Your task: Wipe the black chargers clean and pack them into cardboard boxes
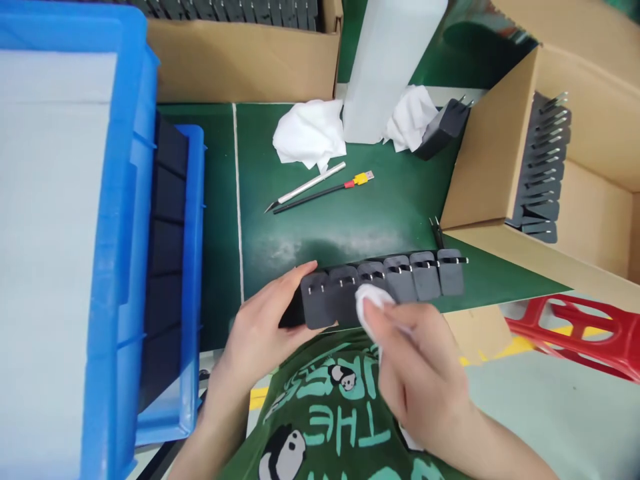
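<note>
A row of several black plug adapters (pixel 400 280), metal prongs showing, lies at the front edge of the green table. My left hand (pixel 267 320) is wrapped round the left end of this row, thumb on the far side and fingers beneath. In my right hand (pixel 420 360) a white cloth (pixel 373 303) is pinched between thumb and fingers, touching the faces of the adapters near the middle of the row. Another black adapter (pixel 443 130) rests at the back beside a crumpled white cloth (pixel 410 119).
Blue bins (pixel 133 200) stand at left. Cardboard boxes with adapters are at the back (pixel 240 60) and right (pixel 490 153). A knife (pixel 313 183), a USB cable (pixel 320 197), a white cloth (pixel 310 133) and a tall white container (pixel 390 67) occupy the table.
</note>
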### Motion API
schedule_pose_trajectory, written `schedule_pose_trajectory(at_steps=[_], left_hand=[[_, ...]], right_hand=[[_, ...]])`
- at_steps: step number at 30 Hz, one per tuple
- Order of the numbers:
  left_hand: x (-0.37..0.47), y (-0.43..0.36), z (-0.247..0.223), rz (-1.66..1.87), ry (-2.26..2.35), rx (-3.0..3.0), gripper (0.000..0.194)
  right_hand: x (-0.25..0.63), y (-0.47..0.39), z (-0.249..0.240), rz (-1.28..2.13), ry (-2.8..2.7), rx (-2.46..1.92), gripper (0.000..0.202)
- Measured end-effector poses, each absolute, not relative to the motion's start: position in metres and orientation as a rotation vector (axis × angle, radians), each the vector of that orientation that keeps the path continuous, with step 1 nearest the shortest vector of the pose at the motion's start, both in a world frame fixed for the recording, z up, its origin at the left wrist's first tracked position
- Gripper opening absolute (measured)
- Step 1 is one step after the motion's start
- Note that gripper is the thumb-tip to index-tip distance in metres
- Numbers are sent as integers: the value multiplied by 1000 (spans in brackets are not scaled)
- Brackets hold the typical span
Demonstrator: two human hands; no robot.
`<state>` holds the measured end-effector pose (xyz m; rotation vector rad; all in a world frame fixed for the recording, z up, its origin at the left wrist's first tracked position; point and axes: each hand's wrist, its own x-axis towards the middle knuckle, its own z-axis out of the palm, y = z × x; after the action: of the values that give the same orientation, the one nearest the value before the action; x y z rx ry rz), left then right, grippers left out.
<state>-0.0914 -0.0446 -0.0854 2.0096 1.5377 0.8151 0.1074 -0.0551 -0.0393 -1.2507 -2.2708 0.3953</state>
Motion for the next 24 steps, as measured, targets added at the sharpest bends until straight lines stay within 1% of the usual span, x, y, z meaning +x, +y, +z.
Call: schedule_pose_trajectory(at_steps=[2,4,5,7,8,10,12,14,16,17,20,21,22,24], left_hand=[[-91,-44,-86,835,1526,2014,62],[-92,-43,-86,835,1501,2025,59],[-92,-43,-85,830,1495,2030,55],[-93,-43,-85,814,1501,2028,47],[-93,-44,-85,812,1509,2022,46],[-93,-44,-85,818,1521,2011,50],[-93,-44,-86,828,1511,2010,58],[-94,-44,-85,824,1502,2007,58],[-93,-43,-82,807,1494,1997,56],[-92,-42,-81,796,1496,1979,59],[-86,-36,-76,769,1465,1914,78],[-84,-33,-76,773,1439,1904,79],[-81,-31,-75,790,1411,1905,74],[-78,-26,-76,837,1359,1917,57]], right_hand=[[107,-55,-42,168,-2280,-1350,41],[100,-55,-44,91,-2365,-1282,36],[95,-55,-44,121,-2392,-1218,34],[90,-54,-44,281,-2401,-1056,31],[90,-53,-44,373,-2382,-1017,32],[95,-52,-43,423,-2330,-1073,34],[101,-51,-42,287,-2327,-1185,35],[103,-50,-41,163,-2374,-1185,32],[102,-48,-39,226,-2416,-1095,30],[103,-48,-38,302,-2411,-1084,31],[106,-46,-36,363,-2383,-1136,35],[108,-45,-35,328,-2388,-1149,35],[110,-46,-35,297,-2413,-1135,34],[113,-46,-34,308,-2463,-1051,32]])
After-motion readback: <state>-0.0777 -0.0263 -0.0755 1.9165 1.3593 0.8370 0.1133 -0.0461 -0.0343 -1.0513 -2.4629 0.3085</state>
